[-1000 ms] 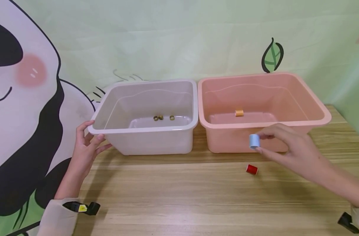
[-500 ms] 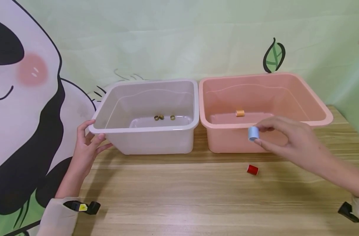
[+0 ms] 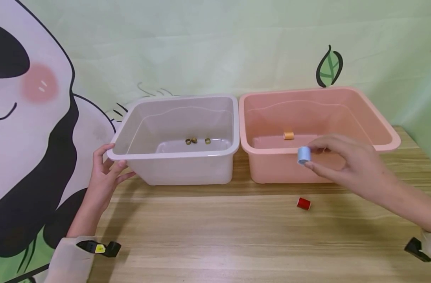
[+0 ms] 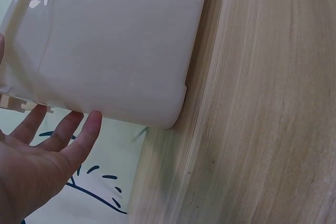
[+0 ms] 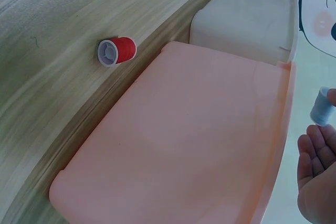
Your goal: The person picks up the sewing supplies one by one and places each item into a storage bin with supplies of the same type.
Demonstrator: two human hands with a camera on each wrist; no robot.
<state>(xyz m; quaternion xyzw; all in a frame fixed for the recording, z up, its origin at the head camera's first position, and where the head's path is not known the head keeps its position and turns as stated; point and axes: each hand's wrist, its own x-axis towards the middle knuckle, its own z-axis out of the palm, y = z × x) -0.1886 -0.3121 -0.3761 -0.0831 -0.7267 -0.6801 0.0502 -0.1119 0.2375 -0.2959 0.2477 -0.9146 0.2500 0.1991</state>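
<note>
My right hand [image 3: 353, 167] pinches a light-blue spool of thread [image 3: 303, 155] between thumb and fingers, in front of the pink bin's near rim. In the right wrist view, that blue spool [image 5: 322, 107] is partly cut off at the right edge. My left hand [image 3: 104, 179] holds the left front corner of the whitish-grey bin [image 3: 173, 171]. Its fingertips touch the bin's outer wall in the left wrist view. An orange spool [image 3: 288, 135] lies inside the pink bin [image 3: 282, 167]. On the table in front of that bin lies a red spool of thread [image 3: 303, 203].
Several small brass-coloured rings [image 3: 194, 140] lie on the grey bin's floor. Both bins stand side by side on the wooden table [image 3: 208, 236]. Behind them hangs a green printed backdrop [image 3: 201, 55] with a panda drawing.
My right hand has risen slightly with the blue spool, from in front of the pink bin's wall to about its near rim. The left hand keeps its place on the grey bin.
</note>
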